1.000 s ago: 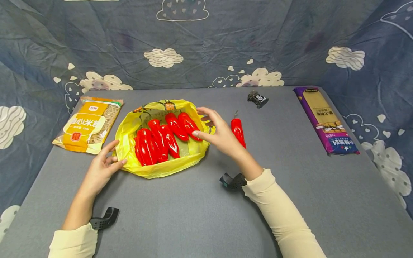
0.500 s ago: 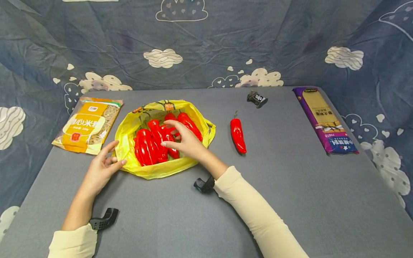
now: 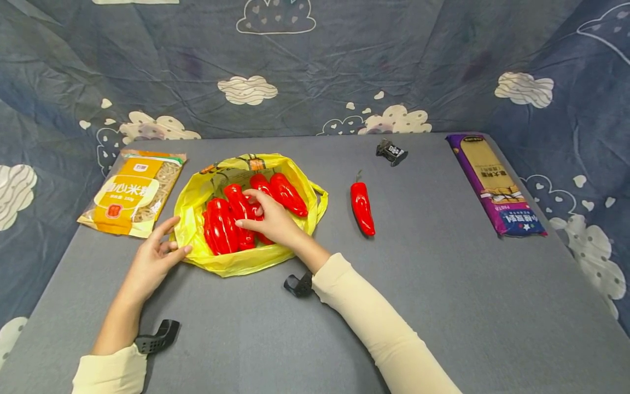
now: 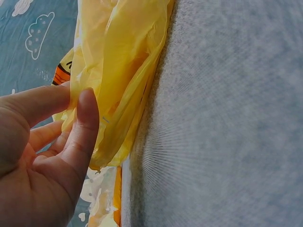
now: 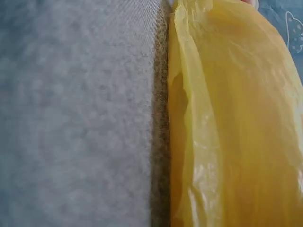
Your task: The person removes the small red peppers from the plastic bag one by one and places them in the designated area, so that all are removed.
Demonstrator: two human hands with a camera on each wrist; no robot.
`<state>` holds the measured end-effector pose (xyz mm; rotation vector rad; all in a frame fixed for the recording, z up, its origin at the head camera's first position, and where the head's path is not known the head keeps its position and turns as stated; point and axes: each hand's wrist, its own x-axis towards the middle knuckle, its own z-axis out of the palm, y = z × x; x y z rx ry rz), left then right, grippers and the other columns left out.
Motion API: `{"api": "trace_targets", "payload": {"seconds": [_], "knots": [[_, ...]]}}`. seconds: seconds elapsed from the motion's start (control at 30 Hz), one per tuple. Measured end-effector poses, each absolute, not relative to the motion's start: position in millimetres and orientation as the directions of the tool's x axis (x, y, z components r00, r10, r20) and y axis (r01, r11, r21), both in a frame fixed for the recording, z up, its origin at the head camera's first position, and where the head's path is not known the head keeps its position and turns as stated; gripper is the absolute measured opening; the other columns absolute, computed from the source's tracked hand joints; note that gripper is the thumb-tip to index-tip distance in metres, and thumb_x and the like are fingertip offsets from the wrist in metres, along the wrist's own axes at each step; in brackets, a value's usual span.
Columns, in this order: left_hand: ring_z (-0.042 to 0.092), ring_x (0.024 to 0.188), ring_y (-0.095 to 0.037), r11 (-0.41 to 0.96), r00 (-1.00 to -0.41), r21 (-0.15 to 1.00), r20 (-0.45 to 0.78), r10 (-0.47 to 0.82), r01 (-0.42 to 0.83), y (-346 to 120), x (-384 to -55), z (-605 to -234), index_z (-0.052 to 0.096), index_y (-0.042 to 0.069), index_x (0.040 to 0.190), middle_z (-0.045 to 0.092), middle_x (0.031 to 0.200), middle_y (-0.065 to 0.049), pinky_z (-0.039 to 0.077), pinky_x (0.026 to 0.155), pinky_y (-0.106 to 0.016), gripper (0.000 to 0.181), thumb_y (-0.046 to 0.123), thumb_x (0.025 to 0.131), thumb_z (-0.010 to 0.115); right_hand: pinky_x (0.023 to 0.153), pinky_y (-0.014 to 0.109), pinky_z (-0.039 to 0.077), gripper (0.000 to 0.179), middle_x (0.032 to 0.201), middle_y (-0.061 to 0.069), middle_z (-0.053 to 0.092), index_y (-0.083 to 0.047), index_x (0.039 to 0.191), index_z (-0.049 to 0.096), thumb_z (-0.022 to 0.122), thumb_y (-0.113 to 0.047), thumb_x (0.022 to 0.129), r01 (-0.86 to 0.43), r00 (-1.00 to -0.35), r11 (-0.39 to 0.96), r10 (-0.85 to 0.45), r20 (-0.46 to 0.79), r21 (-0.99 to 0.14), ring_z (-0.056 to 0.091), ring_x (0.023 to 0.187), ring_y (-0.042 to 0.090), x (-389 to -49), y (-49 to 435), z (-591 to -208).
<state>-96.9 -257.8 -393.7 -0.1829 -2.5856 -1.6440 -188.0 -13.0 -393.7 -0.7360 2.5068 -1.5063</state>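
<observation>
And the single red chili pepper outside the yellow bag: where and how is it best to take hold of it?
Probably around the middle of the red chili pepper, from above, thumb and fingers on its two long sides. It lies on the grey table, stem pointing away from the person, so its narrow width runs roughly left to right, well apart from the yellow plastic bag.

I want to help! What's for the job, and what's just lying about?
Probably for the job: yellow bag, peppers in it, left hand, right hand, maybe the loose pepper.

Probably just lying about: noodle packet, pasta packet, small black packet.
</observation>
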Motion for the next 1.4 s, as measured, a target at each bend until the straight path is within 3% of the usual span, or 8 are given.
{"api": "trace_targets", "payload": {"seconds": [0.13,0.3,0.4,0.53,0.7,1.03,1.23,1.4], "knots": [[0.048,0.072,0.003,0.413,-0.989,0.899,0.131,0.064,0.145,-258.4,-96.6,-394.1,0.027,-0.001,0.138,0.03,0.121,-0.019,0.042,0.055,-0.013,0.065,-0.004,0.082,0.061,0.067,0.021,0.041,0.064,0.113,0.002,0.052,-0.013,0.131,0.041,0.072,-0.026,0.076,-0.354,-0.876,0.434,-0.465,0.13,-0.828,0.048,0.071,0.013,-188.6,-17.0,-390.5],[0.048,0.072,0.003,0.406,-0.989,0.902,0.133,0.064,0.147,-258.5,-96.3,-394.6,0.028,-0.001,0.137,0.03,0.122,-0.019,0.042,0.055,-0.013,0.064,-0.004,0.082,0.061,0.076,0.021,0.042,0.065,0.11,0.003,0.055,-0.016,0.133,0.04,0.07,-0.017,0.077,-0.393,-0.858,0.492,-0.501,0.116,-0.777,0.049,0.097,0.009,-188.0,-18.2,-382.1],[0.048,0.073,0.003,0.403,-0.989,0.904,0.132,0.064,0.146,-258.7,-96.4,-394.7,0.028,-0.001,0.137,0.03,0.121,-0.019,0.042,0.055,-0.013,0.064,-0.004,0.082,0.061,0.066,0.021,0.046,0.067,0.105,0.002,0.053,-0.019,0.136,0.037,0.068,-0.011,0.076,-0.395,-0.84,0.492,-0.536,0.087,-0.776,0.052,0.085,0.011,-187.9,-17.4,-377.5],[0.048,0.073,0.003,0.404,-0.99,0.903,0.13,0.061,0.143,-259.0,-96.7,-394.7,0.028,-0.001,0.137,0.03,0.121,-0.018,0.042,0.055,-0.013,0.064,-0.005,0.082,0.061,0.047,0.024,0.047,0.074,0.095,0.004,0.049,-0.024,0.138,0.031,0.066,-0.005,0.076,-0.339,-0.816,0.451,-0.577,0.02,-0.826,0.054,0.054,0.015,-187.6,-17.5,-372.7],[0.048,0.072,0.003,0.413,-0.99,0.9,0.126,0.056,0.138,-259.4,-96.7,-394.8,0.029,-0.001,0.137,0.03,0.12,-0.017,0.042,0.055,-0.013,0.064,-0.004,0.082,0.061,0.043,0.029,0.048,0.081,0.087,0.009,0.046,-0.031,0.14,0.026,0.065,0.0,0.077,-0.252,-0.795,0.388,-0.605,-0.04,-0.887,0.052,0.042,0.02,-187.4,-17.6,-372.8],[0.047,0.07,0.002,0.429,-0.989,0.891,0.13,0.072,0.148,-258.8,-96.6,-394.6,0.028,0.0,0.138,0.03,0.121,-0.019,0.04,0.052,-0.014,0.064,-0.003,0.083,0.06,0.046,0.041,0.049,0.084,0.102,0.014,0.042,-0.039,0.14,0.021,0.062,0.003,0.08,-0.136,-0.792,0.104,-0.609,0.045,-0.985,0.051,0.048,0.032,-189.0,-2.5,-375.5],[0.047,0.071,0.002,0.435,-0.99,0.889,0.122,0.072,0.141,-258.3,-96.5,-393.5,0.028,0.0,0.138,0.03,0.123,-0.021,0.04,0.053,-0.014,0.064,-0.002,0.083,0.06,0.051,0.052,0.047,0.08,0.108,0.019,0.037,-0.019,0.145,0.015,0.056,0.008,0.081,-0.179,-0.801,-0.062,-0.57,0.182,-0.982,0.043,0.046,0.03,-177.9,24.1,-335.5],[0.046,0.071,0.002,0.443,-0.989,0.885,0.127,0.071,0.145,-258.7,-96.6,-393.3,0.029,0.001,0.138,0.03,0.122,-0.021,0.039,0.052,-0.014,0.063,-0.002,0.083,0.06,0.047,0.046,0.048,0.081,0.105,0.02,0.04,-0.017,0.145,0.013,0.055,0.011,0.081,-0.227,-0.82,-0.168,-0.498,0.282,-0.959,0.049,0.052,0.027,-174.8,58.8,-318.5]]}}
